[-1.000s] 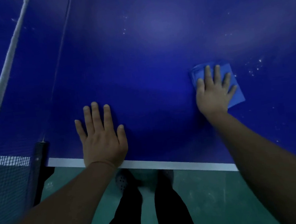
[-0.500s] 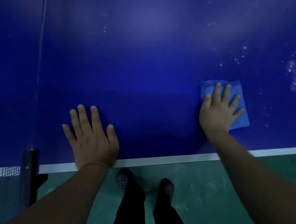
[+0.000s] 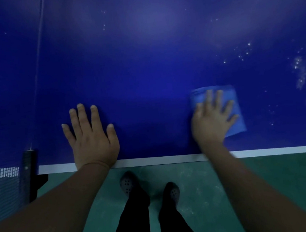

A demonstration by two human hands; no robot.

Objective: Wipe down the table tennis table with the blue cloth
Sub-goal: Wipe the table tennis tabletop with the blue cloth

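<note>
Both hands flat on the blue desk, cloth under the right one

Here's what we're looking at from the head cam, straight down over the near edge of the table tennis desk (image 3: pixel 144 70). Our left hand (image 3: pixel 91 138) is planted flat on the bare blue surface, fingers straight and a little spread, thumb out to the side, with the heel of the palm right at the white edge line (image 3: pixel 152 161). It isn't holding anything, just resting on the top.

Our right hand (image 3: pixel 213 118) is also spread wide, fingers straight and fanned, pressing down on the blue cloth (image 3: pixel 236 107). It looks a bit smeared in the frame, so we can't make out fine detail on the fingertips. The cloth lies flat on the desk, folded into a rough rectangle, and sticks out past the fingers on the far side and to the right. It sits near the edge line, well apart from the left hand.

To the right of the cloth and farther up there's a scatter of whitish specks and smudges (image 3: pixel 300 70) on the surface. Over on the left we can see the net (image 3: pixel 3 188) with its black post (image 3: pixel 30 170) clamped at the desk's edge. Below the edge is the green floor (image 3: pixel 266 176), plus our dark trousers and a pair of perforated clog-type shoes (image 3: pixel 128 183).
</note>
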